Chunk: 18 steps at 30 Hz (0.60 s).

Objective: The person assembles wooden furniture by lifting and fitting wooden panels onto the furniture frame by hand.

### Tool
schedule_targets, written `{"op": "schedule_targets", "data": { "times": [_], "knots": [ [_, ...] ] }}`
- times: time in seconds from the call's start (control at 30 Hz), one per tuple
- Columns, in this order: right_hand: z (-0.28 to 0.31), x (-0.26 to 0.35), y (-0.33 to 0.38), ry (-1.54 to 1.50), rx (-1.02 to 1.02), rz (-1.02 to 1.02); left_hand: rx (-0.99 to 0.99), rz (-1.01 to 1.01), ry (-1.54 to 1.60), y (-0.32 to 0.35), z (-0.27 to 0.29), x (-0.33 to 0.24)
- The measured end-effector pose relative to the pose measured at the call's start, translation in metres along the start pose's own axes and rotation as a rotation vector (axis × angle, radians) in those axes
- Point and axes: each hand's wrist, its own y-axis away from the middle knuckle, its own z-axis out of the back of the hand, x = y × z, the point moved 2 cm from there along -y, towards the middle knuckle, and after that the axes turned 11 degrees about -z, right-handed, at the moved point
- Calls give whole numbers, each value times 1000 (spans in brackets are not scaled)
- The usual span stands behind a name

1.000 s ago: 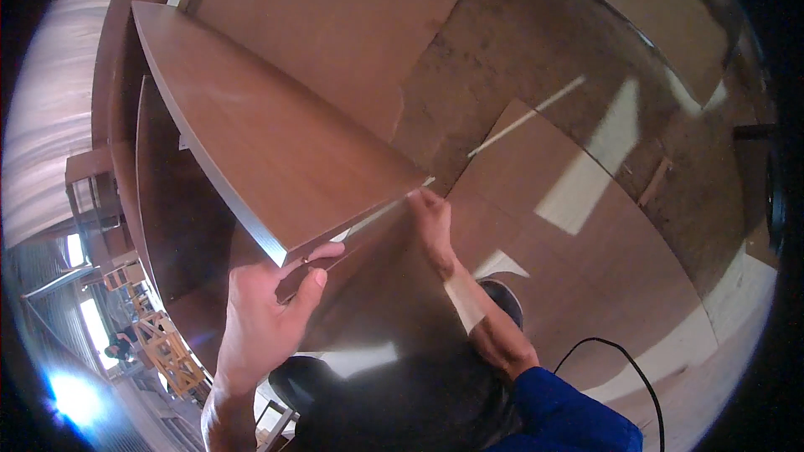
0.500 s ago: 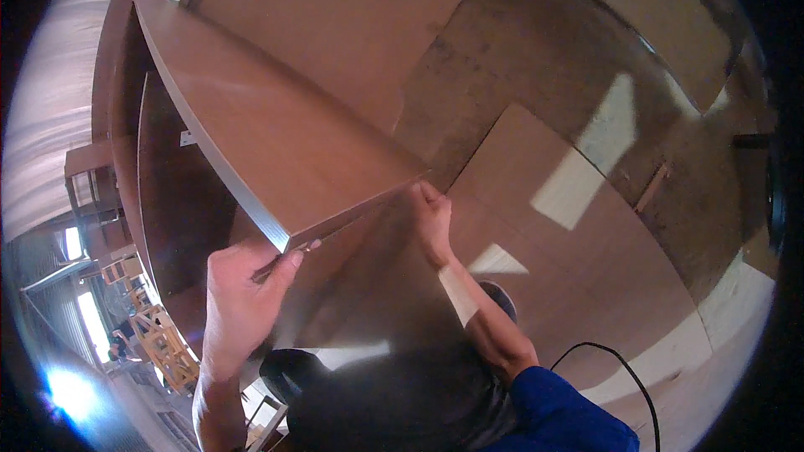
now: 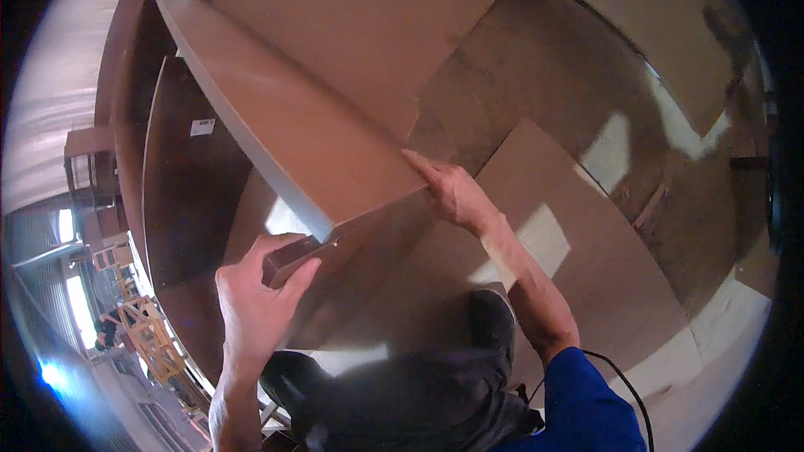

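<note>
A long brown wood panel with a pale long edge slants from the far left toward me. My left hand pinches a small dark brown block-like piece between thumb and fingers at the panel's near left corner. Whether that piece is joined to the panel, I cannot tell. At the near right corner, my right hand grips the panel's edge. One of its fingers lies stretched along the edge, and its thumb is hidden.
Flat brown sheets lie on the floor, one to the right and another at the back. Left of the panel stands a dark board with a white label. A black cable curves at the lower right. Wooden frames stand far left.
The panel's near end has shifted right. My left hand moved right with it, showing more of the dark piece. My right hand has turned from a closed pinch to fingers laid over the edge.
</note>
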Motion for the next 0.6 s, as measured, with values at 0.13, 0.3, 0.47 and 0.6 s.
{"op": "schedule_targets", "data": {
  "times": [0.13,0.3,0.47,0.6],
  "knots": [
    [-8,-10,0,-5,-28,50,131,198,-15,4,1,-6],
    [-12,-9,-2,-41,-46,91,-3,38,46,10,-1,-6],
    [-17,-13,-1,-42,-33,68,10,-20,-17,9,0,-4],
    [-14,-12,1,-8,-43,99,7,-12,12,8,-2,-6]
  ]
}}
